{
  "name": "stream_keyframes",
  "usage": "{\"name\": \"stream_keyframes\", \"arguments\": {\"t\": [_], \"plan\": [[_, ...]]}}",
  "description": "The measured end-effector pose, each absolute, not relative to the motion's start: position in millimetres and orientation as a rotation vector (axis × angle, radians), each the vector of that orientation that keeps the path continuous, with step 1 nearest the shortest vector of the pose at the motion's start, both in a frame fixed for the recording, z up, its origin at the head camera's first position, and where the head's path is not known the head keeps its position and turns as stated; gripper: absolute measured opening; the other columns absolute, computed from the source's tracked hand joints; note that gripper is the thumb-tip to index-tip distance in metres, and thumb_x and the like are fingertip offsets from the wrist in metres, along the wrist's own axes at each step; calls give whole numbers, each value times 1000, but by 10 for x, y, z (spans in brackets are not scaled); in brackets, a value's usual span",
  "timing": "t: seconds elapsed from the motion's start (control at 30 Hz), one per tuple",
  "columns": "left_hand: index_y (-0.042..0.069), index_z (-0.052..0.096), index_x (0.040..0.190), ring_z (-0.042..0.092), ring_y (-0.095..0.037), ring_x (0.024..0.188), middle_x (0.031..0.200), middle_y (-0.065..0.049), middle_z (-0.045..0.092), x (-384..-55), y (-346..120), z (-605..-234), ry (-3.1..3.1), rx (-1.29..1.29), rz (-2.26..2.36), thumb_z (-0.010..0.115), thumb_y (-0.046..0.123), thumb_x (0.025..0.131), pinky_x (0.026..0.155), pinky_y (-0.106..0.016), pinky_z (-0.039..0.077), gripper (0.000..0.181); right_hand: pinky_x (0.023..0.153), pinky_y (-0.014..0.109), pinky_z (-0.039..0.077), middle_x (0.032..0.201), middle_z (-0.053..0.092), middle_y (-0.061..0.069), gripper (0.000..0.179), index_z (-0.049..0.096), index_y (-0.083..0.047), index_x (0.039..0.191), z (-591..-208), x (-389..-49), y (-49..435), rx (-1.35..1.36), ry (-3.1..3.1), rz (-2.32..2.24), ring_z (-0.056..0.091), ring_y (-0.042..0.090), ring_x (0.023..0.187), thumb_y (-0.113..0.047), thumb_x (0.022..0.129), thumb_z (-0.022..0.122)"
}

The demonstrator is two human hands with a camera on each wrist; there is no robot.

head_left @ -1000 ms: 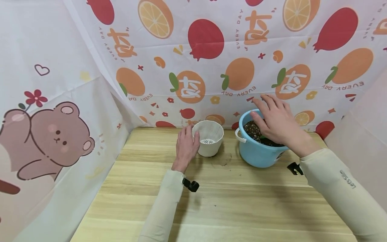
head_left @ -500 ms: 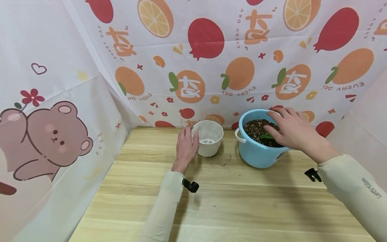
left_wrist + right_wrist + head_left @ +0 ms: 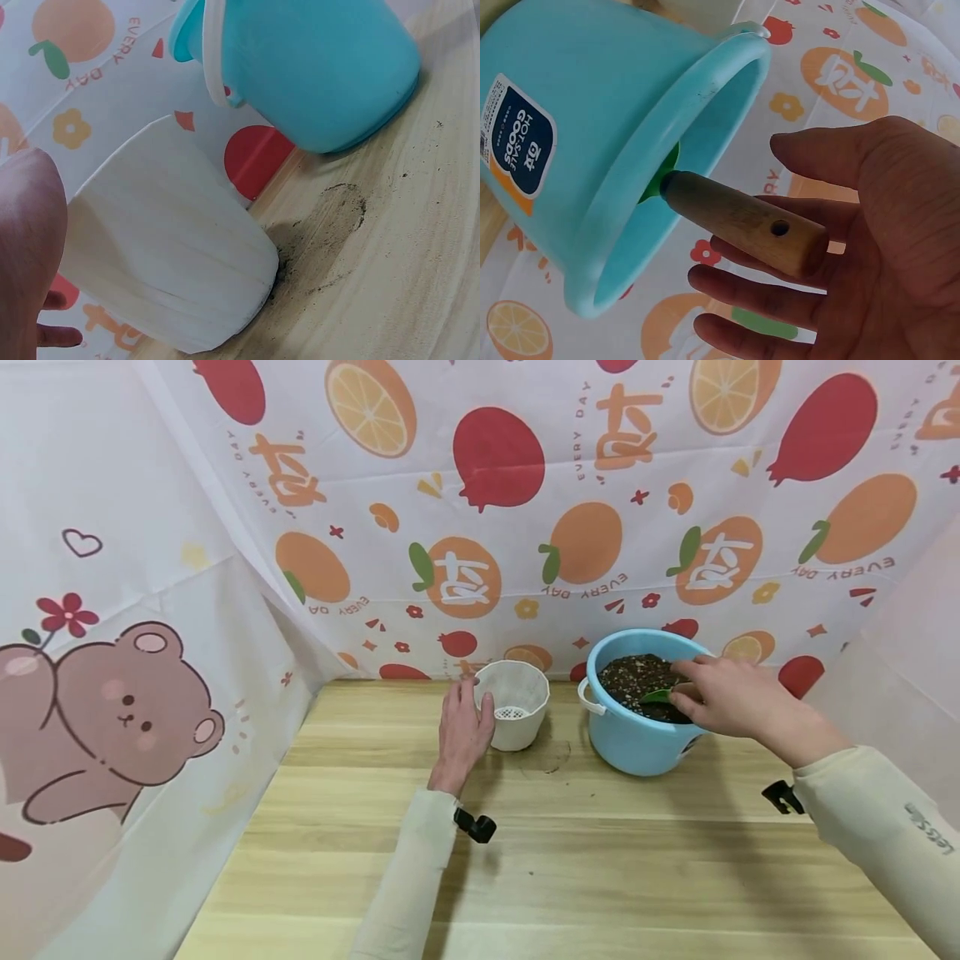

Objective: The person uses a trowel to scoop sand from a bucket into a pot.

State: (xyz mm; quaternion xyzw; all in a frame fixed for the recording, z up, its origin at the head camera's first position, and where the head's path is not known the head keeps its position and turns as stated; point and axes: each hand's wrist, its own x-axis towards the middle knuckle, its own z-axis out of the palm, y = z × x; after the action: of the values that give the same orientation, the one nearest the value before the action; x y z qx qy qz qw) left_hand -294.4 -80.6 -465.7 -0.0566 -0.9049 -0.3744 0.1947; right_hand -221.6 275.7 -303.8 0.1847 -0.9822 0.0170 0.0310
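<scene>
In the head view, a white plastic pot (image 3: 513, 727) with a perforated bottom stands on the table. My left hand (image 3: 464, 731) rests at its left side, fingers fairly straight, thumb near the rim; whether it touches is hard to tell. To the right stands a light blue bucket (image 3: 637, 747) of dark soil (image 3: 637, 681). A small trowel with a green blade (image 3: 658, 697) leans in it, the blade partly hidden in the bucket. In the right wrist view, its wooden handle (image 3: 742, 221) lies before the spread fingers of my right hand (image 3: 870, 247), the thumb apart from it.
The wooden table (image 3: 570, 877) carries a smear of soil (image 3: 337, 217) between pot and bucket. A white bucket handle (image 3: 591, 697) hangs at the bucket's left. Fruit-printed cloth (image 3: 510, 568) stands close behind, and bear-printed cloth (image 3: 150, 710) borders the left.
My right hand has moved right from above the soil, then lowered toward the trowel at the bucket's right rim. The left hand stays beside the pot. The head view has shifted slightly.
</scene>
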Motion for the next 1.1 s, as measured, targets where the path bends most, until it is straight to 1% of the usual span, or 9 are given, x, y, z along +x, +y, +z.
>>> {"name": "stream_keyframes", "arguments": {"t": [0.13, 0.23, 0.33, 0.4, 0.47, 0.7, 0.83, 0.97, 1.1], "plan": [[7, 52, 139, 54, -38, 125, 144, -16, 50, -2931, -810, -4682, -2542, -153, -1067, 44, 36, 106, 96, -55, 51, 45, 67, 50, 57, 109, 73, 16, 42, 64, -1, 128, -3062, -2235, 2762, 593, -3031, 68, 72, 31, 85, -25, 95, 68], [7, 52, 139, 54, -38, 124, 145, -16, 50, -2946, -802, -4689, -2531, -157, -1084, 43, 36, 106, 95, -55, 51, 45, 64, 45, 56, 105, 75, 13, 35, 67, -3, 123, -3069, -2245, 2761, 614, -3019, 73, 71, 26, 80, -21, 93, 69], [6, 52, 139, 55, -39, 122, 144, -18, 51, -2954, -786, -4701, -2512, -167, -1103, 43, 35, 106, 95, -55, 50, 45, 56, 36, 48, 86, 71, 5, 15, 70, -9, 105, -3079, -2252, 2764, 626, -3016, 51, 62, 18, 68, -17, 93, 68], [5, 53, 137, 56, -39, 121, 141, -19, 53, -2953, -779, -4726, -2500, -174, -1103, 44, 34, 106, 95, -55, 50, 44, 53, 32, 41, 74, 63, 0, 3, 68, -12, 93, -3091, -2254, 2764, 639, -3019, 34, 54, 15, 62, -15, 94, 66], [4, 54, 137, 57, -40, 121, 139, -20, 54, -2943, -775, -4753, -2492, -174, -1098, 44, 32, 106, 95, -55, 50, 43, 53, 31, 36, 68, 57, -2, 7, 66, -14, 87, -3104, -2257, 2764, 647, -3028, 14, 49, 15, 59, -14, 95, 65], [6, 53, 138, 56, -38, 122, 138, -19, 54, -2952, -773, -4813, -2483, -172, -1104, 42, 36, 106, 98, -54, 48, 45, 54, 33, 42, 73, 61, -1, 5, 68, -13, 91, -3114, -2282, 2766, 606, -3067, -13, 53, 17, 60, -15, 91, 73], [6, 52, 138, 56, -38, 122, 138, -18, 53, -2964, -770, -4826, -2488, -169, -1113, 41, 37, 106, 100, -54, 48, 46, 52, 32, 39, 68, 56, 0, 7, 66, -13, 87, -3119, -2300, 2778, 609, -3056, 0, 50, 17, 58, -13, 92, 71], [4, 52, 138, 56, -39, 123, 138, -19, 53, -2975, -766, -4837, -2477, -174, -1134, 41, 37, 106, 101, -55, 47, 47, 50, 31, 37, 66, 54, 1, 8, 66, -12, 87, -3129, -2320, 2789, 606, -3039, 6, 49, 18, 57, -13, 94, 67], [3, 52, 138, 55, -38, 124, 138, -19, 53, -2979, -764, -4863, -2461, -181, -1148, 43, 35, 106, 102, -55, 47, 46, 49, 30, 38, 73, 63, 1, 5, 70, -10, 96, -3139, -2338, 2802, 599, -3047, 6, 51, 17, 59, -13, 94, 67]]}}
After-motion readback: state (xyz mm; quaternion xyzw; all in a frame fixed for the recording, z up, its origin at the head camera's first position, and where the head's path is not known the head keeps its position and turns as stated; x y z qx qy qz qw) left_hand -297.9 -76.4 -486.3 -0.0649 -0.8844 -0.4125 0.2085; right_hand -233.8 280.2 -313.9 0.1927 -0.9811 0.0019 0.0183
